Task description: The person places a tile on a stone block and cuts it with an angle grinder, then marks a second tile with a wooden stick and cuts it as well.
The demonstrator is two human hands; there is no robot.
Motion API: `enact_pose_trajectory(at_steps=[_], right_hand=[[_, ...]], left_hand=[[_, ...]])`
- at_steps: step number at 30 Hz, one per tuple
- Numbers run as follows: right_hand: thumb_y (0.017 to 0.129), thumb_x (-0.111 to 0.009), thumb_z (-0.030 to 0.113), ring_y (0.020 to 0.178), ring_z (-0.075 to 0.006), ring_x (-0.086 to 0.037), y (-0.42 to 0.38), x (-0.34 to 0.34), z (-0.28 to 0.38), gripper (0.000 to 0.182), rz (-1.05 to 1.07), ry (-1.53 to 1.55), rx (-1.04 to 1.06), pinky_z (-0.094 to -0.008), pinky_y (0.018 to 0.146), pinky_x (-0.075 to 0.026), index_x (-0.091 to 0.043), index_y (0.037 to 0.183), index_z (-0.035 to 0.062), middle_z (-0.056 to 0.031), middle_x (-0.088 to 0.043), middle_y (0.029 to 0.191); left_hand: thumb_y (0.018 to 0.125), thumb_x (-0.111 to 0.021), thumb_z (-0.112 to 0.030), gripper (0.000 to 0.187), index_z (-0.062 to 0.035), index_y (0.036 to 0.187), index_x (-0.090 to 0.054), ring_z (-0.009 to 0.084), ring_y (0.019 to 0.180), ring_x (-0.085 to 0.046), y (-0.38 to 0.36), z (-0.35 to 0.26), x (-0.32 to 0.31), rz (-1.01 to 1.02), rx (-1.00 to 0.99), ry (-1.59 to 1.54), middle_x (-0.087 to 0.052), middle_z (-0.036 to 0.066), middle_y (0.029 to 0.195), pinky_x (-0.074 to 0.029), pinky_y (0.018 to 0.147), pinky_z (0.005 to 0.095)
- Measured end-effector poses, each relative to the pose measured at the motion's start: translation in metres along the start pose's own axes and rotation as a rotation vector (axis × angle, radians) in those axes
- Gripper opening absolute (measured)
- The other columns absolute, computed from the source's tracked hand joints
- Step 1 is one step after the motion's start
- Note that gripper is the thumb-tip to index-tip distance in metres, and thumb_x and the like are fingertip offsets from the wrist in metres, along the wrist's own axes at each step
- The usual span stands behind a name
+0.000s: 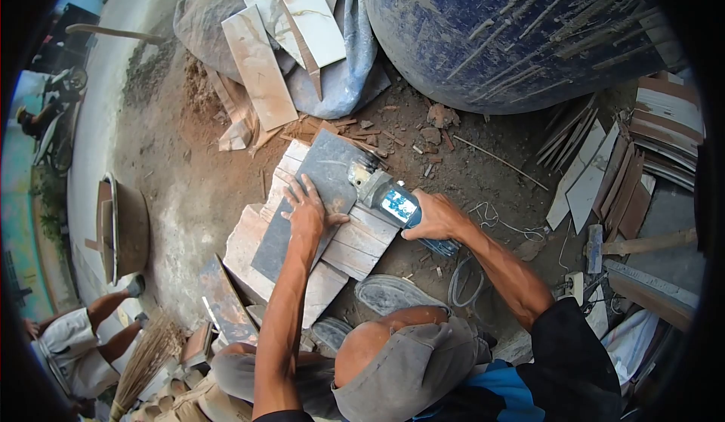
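Note:
My right hand [438,216] is wrapped round the body of a blue angle grinder [399,204]. The grinder's metal head [368,182] sits at the right edge of a dark grey tile [283,229]. Fingers spread, my left hand [305,209] lies flat on that tile and presses on its face. Beneath the tile are pale, scored slabs [364,242], broken along the left side. The grinder's disc is mostly hidden by its head and the tile's edge.
A large blue drum [521,29] stands at the top, beside leaning tile strips [260,67]. A hammer [595,248] and stacked tiles [668,127] are at the right. A bucket [124,225], a straw broom [151,354] and another person's legs [102,331] are at the left.

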State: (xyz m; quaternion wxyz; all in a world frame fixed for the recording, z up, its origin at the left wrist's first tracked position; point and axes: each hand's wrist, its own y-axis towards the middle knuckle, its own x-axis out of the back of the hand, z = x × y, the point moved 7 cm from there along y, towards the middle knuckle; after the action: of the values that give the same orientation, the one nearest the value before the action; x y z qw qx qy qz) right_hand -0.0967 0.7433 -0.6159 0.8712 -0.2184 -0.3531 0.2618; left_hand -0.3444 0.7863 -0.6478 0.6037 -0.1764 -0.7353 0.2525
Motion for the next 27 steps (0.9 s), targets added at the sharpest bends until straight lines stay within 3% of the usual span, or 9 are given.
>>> enact_pose_trajectory(at_steps=[24,27], right_hand=[[0.055,-0.074,0.036,0.086,-0.0378,-0.063,0.003,0.009,0.011,0.072,0.009,-0.015,0.027,-0.0395,0.078,-0.049,-0.052,0.107,-0.0098,-0.0275,-0.063,0.093],[0.055,-0.075,0.036,0.088,-0.0374,-0.062,0.001,0.009,0.012,0.073,0.043,0.038,0.020,-0.0395,0.079,-0.049,-0.052,0.108,-0.0090,-0.0278,-0.062,0.096]], left_hand=[[0.045,-0.087,-0.048,0.139,0.0017,0.144,-0.003,0.0511,0.135,-0.003,0.002,0.001,0.001,-0.044,-0.032,-0.022,0.004,0.031,0.148,-0.024,0.098,0.0695],[0.041,-0.086,-0.052,0.143,0.0052,0.142,-0.003,0.0531,0.134,-0.006,-0.001,-0.001,0.007,-0.065,-0.035,0.035,0.000,0.033,0.147,-0.031,0.096,0.0666]])
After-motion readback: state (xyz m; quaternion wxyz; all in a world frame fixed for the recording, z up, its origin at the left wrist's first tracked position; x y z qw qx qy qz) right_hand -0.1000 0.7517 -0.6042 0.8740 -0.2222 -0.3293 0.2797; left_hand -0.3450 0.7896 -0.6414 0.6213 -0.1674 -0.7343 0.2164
